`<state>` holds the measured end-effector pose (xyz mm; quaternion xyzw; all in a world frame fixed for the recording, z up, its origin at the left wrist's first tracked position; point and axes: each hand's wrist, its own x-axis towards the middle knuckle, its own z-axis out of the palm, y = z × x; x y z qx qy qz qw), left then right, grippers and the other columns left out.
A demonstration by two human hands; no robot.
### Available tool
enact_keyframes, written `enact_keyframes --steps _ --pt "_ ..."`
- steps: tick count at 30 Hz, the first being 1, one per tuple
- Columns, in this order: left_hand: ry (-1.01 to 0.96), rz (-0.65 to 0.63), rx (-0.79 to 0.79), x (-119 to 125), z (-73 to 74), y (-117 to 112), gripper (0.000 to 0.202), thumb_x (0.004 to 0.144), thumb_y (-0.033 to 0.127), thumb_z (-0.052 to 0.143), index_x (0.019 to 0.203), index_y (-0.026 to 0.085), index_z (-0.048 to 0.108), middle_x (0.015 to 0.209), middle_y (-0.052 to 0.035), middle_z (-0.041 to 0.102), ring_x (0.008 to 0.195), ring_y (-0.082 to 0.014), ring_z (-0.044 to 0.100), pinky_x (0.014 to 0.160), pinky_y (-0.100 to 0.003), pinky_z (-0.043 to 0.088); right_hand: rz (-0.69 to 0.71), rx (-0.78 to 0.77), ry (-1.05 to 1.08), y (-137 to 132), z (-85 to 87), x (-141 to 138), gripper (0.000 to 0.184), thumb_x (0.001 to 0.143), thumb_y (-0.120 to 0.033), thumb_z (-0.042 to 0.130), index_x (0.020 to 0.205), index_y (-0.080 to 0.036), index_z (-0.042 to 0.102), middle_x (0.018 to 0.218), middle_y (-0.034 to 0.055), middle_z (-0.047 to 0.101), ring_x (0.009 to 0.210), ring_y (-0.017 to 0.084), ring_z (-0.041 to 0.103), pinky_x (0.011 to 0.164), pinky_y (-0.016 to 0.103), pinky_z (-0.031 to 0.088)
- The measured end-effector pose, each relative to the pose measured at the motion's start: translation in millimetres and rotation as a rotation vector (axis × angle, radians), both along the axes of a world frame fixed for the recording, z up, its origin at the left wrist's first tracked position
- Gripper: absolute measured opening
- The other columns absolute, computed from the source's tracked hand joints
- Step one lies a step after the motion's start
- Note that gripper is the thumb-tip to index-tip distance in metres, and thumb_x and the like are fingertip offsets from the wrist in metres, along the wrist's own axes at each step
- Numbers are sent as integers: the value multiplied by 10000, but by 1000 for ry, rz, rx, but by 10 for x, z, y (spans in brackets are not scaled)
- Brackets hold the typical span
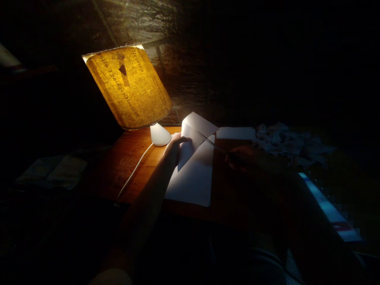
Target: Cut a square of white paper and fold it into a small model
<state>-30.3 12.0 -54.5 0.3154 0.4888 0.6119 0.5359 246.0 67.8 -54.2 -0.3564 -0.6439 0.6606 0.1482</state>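
L forearm, L hand gripping folded sheet, R hand gripping tool, stack nr desk edge

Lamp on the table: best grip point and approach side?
Probably the white base, from the near side: it narrows toward the wide shade, and its front is exposed. The left hand and raised paper crowd its right; mind the cord.

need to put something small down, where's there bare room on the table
Bare wood on the table shows left of the lamp cord, with a narrower strip between cord and left forearm. It's crowded over the sheets, where the left hand holds paper and the right hand a thin tool, and at the scrap pile. Darker parts I can't judge.
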Motion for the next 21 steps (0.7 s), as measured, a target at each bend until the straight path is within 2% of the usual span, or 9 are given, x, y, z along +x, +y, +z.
enact_keyframes --steps 7,12,21 --pt "40 -39 28 28 -40 16 580 579 190 758 1156 142 732 801 -60 775 845 -301 764 733 -356 603 -17 63 -9 -18 -14 -12 512 730 -677 774 798 -171 739 652 38 683 456 90 495 399 214 318" --pt "55 -33 19 20 -49 22 535 572 177 757 1106 139 746 796 -68 777 859 -310 763 715 -348 603 -40 33 -14 -27 -5 -6 517 724 -690 776 798 -180 732 645 36 676 451 95 494 399 231 309" --pt "24 -16 -2 54 -38 11 531 599 178 726 1129 155 746 769 -55 768 848 -306 761 706 -350 598 -66 54 -5 -47 -25 -15 449 739 -634 800 802 -193 742 654 40 688 447 105 509 399 249 313"
